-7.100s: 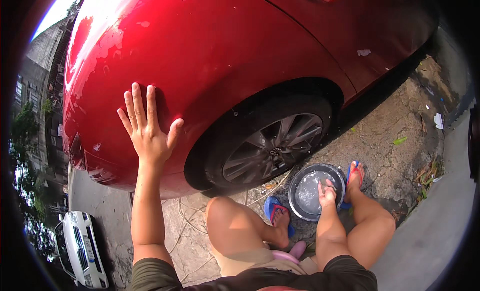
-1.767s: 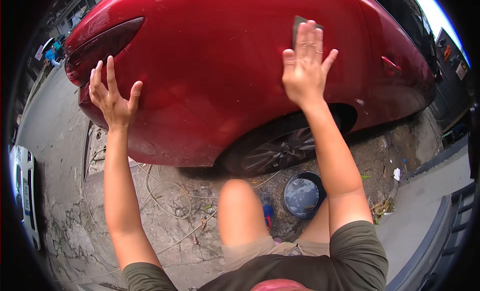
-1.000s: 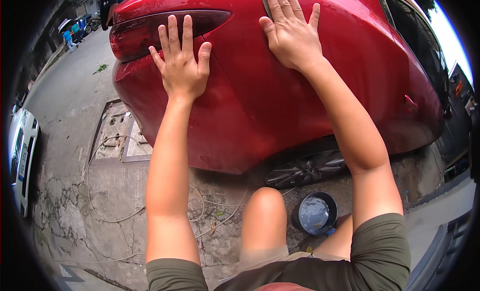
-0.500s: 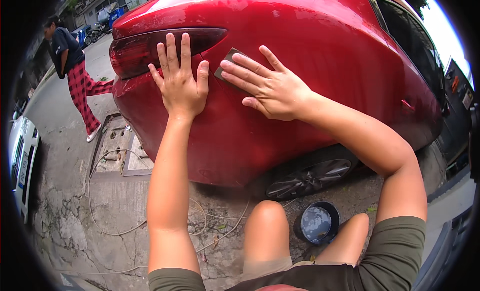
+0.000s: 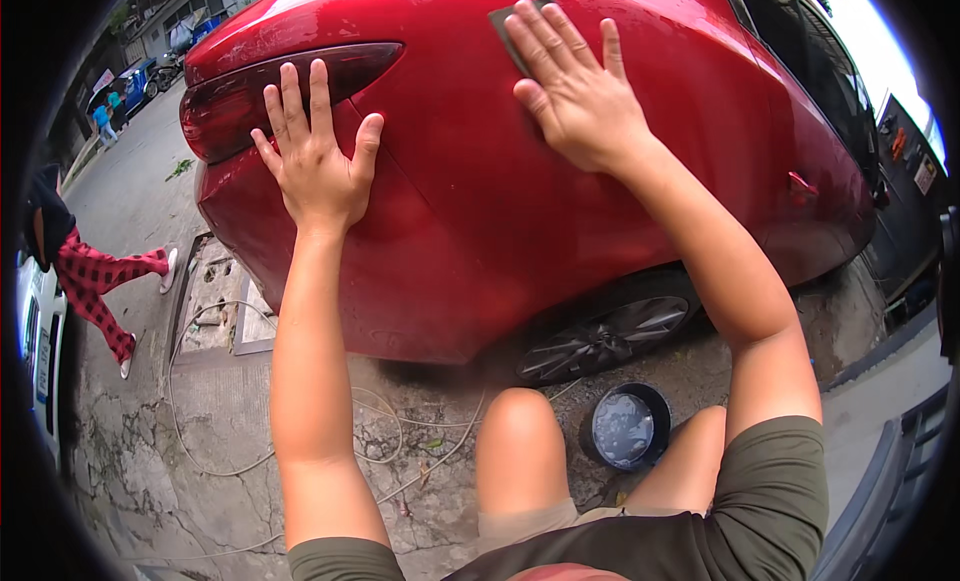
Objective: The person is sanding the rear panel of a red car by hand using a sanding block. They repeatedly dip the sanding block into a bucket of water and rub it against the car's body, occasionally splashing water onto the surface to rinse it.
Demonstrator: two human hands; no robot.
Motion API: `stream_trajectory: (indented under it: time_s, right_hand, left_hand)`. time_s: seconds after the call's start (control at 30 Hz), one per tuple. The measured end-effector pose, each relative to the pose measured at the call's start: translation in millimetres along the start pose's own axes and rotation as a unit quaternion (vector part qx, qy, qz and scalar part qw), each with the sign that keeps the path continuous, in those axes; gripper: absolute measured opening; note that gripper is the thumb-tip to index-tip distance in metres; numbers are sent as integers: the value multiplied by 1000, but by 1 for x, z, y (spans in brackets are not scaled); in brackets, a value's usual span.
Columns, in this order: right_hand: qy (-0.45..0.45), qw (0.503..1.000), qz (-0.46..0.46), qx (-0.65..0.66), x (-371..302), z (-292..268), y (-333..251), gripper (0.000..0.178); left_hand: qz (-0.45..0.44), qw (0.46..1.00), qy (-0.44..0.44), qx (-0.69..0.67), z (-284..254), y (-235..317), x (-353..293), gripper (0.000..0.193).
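A red car's rear corner fills the space before me. My left hand lies flat on it with fingers spread, the fingertips over the dark red tail light. Farther up the panel, my right hand is stretched flat over a small grey-brown sheet that looks like sandpaper, pressing it to the paint. Only the sheet's left side and top edge show; the fingers hide the rest.
Between my knees stands a dark bucket of cloudy water, near the car's wheel. A thin hose loops over the cracked concrete. A person in checked trousers is at left, by a white car.
My right hand has slid up and right across the panel with the sheet. My left hand stays on the tail light. The person walked nearer the white car.
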State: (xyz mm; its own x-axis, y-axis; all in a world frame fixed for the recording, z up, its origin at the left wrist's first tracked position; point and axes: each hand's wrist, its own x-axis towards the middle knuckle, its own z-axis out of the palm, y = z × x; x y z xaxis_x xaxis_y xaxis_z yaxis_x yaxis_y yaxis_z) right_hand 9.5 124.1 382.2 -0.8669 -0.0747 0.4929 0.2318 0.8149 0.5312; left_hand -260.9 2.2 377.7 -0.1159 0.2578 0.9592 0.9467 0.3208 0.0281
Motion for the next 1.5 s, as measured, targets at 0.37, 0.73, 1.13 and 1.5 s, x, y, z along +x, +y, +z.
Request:
stream_trajectory:
  time_s: [0.37, 0.73, 1.13, 1.5]
  right_hand:
    - [9, 998, 58, -3, -21, -2, 40, 65]
    - [70, 892, 446, -27, 27, -14, 109, 62]
    - [96, 943, 298, -110, 2, 5, 78, 64]
    - [98, 975, 199, 3, -12, -4, 74, 65]
  left_hand:
    - [217, 968, -124, -19, -16, 51, 29, 114]
    - [260, 956, -117, -77, -1, 61, 34, 141]
    - [232, 965, -106, -53, -2, 54, 32, 124]
    - [258, 962, -91, 13, 19, 87, 100, 95]
